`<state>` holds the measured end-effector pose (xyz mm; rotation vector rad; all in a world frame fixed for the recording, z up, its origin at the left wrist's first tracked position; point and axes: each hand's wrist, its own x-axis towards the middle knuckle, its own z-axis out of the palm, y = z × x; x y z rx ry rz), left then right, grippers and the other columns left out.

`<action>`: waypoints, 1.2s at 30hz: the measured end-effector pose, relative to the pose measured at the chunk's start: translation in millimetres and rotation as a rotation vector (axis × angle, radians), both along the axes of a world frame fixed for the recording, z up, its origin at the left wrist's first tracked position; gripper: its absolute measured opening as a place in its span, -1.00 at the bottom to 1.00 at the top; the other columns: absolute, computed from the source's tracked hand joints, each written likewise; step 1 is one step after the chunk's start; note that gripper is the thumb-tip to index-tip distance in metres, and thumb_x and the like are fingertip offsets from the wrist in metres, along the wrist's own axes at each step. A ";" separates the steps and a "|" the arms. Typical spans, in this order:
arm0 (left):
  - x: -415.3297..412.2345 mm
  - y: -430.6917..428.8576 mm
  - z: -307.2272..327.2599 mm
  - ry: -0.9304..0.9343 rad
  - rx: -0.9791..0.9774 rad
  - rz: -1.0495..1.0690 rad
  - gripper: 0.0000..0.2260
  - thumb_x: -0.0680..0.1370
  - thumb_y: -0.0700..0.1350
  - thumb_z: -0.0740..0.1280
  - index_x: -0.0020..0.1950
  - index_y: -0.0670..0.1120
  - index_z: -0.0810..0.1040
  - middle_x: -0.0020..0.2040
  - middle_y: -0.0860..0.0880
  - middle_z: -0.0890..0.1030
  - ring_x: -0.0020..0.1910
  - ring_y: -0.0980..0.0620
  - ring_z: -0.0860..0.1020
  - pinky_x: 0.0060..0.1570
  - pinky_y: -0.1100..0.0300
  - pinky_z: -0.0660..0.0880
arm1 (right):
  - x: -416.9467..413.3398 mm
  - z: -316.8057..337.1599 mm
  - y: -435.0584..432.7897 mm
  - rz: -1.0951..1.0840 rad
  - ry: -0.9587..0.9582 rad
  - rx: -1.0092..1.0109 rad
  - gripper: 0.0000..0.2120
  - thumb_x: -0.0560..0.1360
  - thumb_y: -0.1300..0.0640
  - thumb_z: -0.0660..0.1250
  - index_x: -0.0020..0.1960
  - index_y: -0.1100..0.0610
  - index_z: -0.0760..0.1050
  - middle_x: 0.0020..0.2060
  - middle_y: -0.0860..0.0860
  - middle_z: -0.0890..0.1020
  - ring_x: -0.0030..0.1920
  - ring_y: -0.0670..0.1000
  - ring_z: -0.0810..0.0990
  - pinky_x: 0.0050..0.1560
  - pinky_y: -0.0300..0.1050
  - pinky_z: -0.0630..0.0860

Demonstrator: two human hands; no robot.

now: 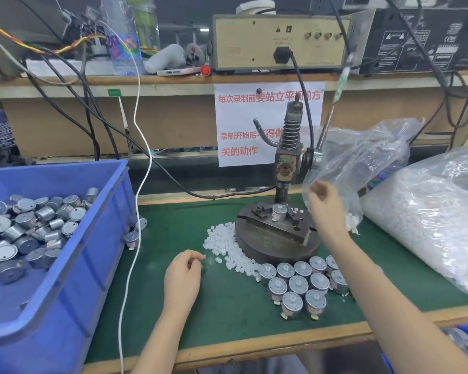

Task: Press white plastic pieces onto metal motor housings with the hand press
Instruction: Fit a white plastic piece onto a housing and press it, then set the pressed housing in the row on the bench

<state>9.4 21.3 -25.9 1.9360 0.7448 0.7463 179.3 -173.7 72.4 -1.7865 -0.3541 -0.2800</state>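
Motor housing point(278, 213) in hand press point(285, 164), right hand point(325, 209) blurred

The blue plastic bin point(52, 179) runs off the left and bottom edges, the clear bag of white plastic pieces point(430, 225) off the right. The grey metal hand press point(285, 163) hides part of the white paper notice point(241, 125). The right hand point(326, 209) is blurred; whether it or the left hand point(183, 279) grips anything cannot be told.

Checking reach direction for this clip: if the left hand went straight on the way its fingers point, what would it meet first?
Most likely the loose white pieces on the mat, just ahead of the left hand; the press base lies beyond.
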 end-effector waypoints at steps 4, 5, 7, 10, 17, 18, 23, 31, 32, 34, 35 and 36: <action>0.3 0.9 1.0 0.017 0.031 0.005 -0.73 0.51 -0.32 0.18 -0.20 -0.01 0.55 -0.17 0.01 0.59 -0.19 0.21 0.49 -0.31 0.47 0.29 | 11.1 -15.3 14.4 0.141 -0.013 -0.372 -0.53 0.52 0.08 0.29 0.38 0.16 0.31 0.30 0.07 0.45 0.27 0.04 0.42 0.14 -0.18 0.32; 0.6 0.9 0.6 0.021 0.032 0.010 -0.73 0.51 -0.32 0.18 -0.20 0.00 0.55 -0.17 0.02 0.59 -0.20 0.22 0.49 -0.31 0.47 0.29 | 13.2 -16.4 18.3 0.166 -0.027 -0.417 -0.52 0.50 0.05 0.31 0.37 0.16 0.33 0.29 0.08 0.45 0.26 0.06 0.42 0.13 -0.18 0.31; 1.1 0.5 0.4 0.025 0.032 0.015 -0.73 0.50 -0.32 0.18 -0.21 0.01 0.54 -0.17 0.02 0.59 -0.20 0.21 0.49 -0.31 0.47 0.29 | 17.4 -20.0 24.7 0.181 -0.045 -0.553 -0.52 0.49 -0.01 0.32 0.34 0.16 0.37 0.29 0.14 0.42 0.29 0.12 0.34 0.23 -0.08 0.28; 0.7 -0.6 2.8 0.033 0.031 0.013 -0.73 0.51 -0.32 0.17 -0.20 -0.01 0.55 -0.16 0.00 0.60 -0.20 0.18 0.49 -0.30 0.46 0.31 | 17.6 -24.4 25.4 0.163 -0.082 -0.695 -0.59 0.48 -0.02 0.33 0.26 0.13 0.46 0.25 0.15 0.41 0.27 0.16 0.28 0.28 -0.01 0.22; 0.8 1.3 0.3 0.042 0.050 0.016 -0.75 0.50 -0.32 0.18 -0.19 -0.03 0.56 -0.14 -0.02 0.61 -0.16 0.08 0.53 -0.26 0.40 0.32 | -14.1 -31.9 -16.2 0.125 -0.119 -0.575 -0.66 0.37 -0.01 0.47 0.06 0.13 0.54 0.00 0.07 0.47 0.09 0.07 0.39 0.12 -0.09 0.32; 1.2 1.4 0.2 0.039 0.052 0.015 -0.75 0.50 -0.32 0.18 -0.19 -0.03 0.56 -0.14 -0.02 0.61 -0.15 0.07 0.53 -0.26 0.39 0.32 | -21.3 -33.9 -25.7 0.100 -0.120 -0.550 -0.67 0.36 -0.01 0.48 0.04 0.13 0.54 -0.01 0.06 0.48 0.06 0.06 0.41 0.12 -0.07 0.35; -0.1 -0.3 1.8 0.057 0.082 0.003 -0.76 0.50 -0.32 0.17 -0.16 -0.05 0.57 -0.12 -0.02 0.60 -0.14 0.04 0.52 -0.25 0.28 0.32 | -62.6 -50.0 -83.2 0.050 -0.007 -0.393 -0.78 0.37 0.05 0.47 -0.09 -0.07 0.45 -0.10 -0.07 0.46 -0.21 -0.17 0.45 -0.24 -0.46 0.29; -1.7 -3.1 3.0 0.070 0.085 0.009 -0.76 0.51 -0.32 0.17 -0.15 -0.06 0.57 -0.12 -0.02 0.59 -0.15 0.06 0.49 -0.22 0.22 0.30 | -97.7 -79.0 -114.4 0.035 0.017 -0.452 -0.72 0.36 0.18 0.49 0.04 0.07 0.54 -0.19 -0.10 0.42 -0.32 -0.14 0.49 -0.20 -0.54 0.29; -1.3 -3.4 3.3 0.073 0.083 0.009 -0.76 0.51 -0.32 0.17 -0.15 -0.06 0.57 -0.12 -0.03 0.59 -0.14 0.05 0.49 -0.19 0.22 0.30 | -98.1 -80.3 -111.7 0.059 0.013 -0.469 -0.71 0.36 0.20 0.49 0.07 0.09 0.54 -0.18 -0.09 0.42 -0.31 -0.12 0.50 -0.20 -0.51 0.30; -1.1 -4.4 4.0 0.080 0.088 0.007 -0.76 0.50 -0.32 0.16 -0.16 -0.05 0.56 -0.11 -0.03 0.58 -0.12 0.05 0.49 -0.16 0.22 0.30 | -98.3 -82.6 -106.6 0.103 0.013 -0.505 -0.65 0.38 0.24 0.47 0.14 0.13 0.53 -0.13 -0.05 0.42 -0.21 -0.16 0.50 -0.21 -0.41 0.28; -1.5 -4.1 4.4 0.085 0.103 0.004 -0.75 0.50 -0.33 0.16 -0.16 -0.05 0.56 -0.10 -0.03 0.58 -0.12 0.05 0.49 -0.16 0.23 0.29 | -98.7 -83.2 -104.5 0.115 0.015 -0.508 -0.62 0.39 0.25 0.46 0.18 0.14 0.50 -0.10 -0.02 0.42 -0.18 -0.17 0.49 -0.21 -0.39 0.27; -1.4 -4.6 4.2 0.088 0.121 -0.001 -0.76 0.50 -0.33 0.17 -0.16 -0.05 0.56 -0.10 -0.03 0.57 -0.12 0.05 0.48 -0.17 0.25 0.28 | -99.6 -83.6 -104.7 0.116 0.012 -0.501 -0.60 0.39 0.25 0.45 0.21 0.13 0.48 -0.07 0.00 0.42 -0.17 -0.17 0.49 -0.21 -0.40 0.28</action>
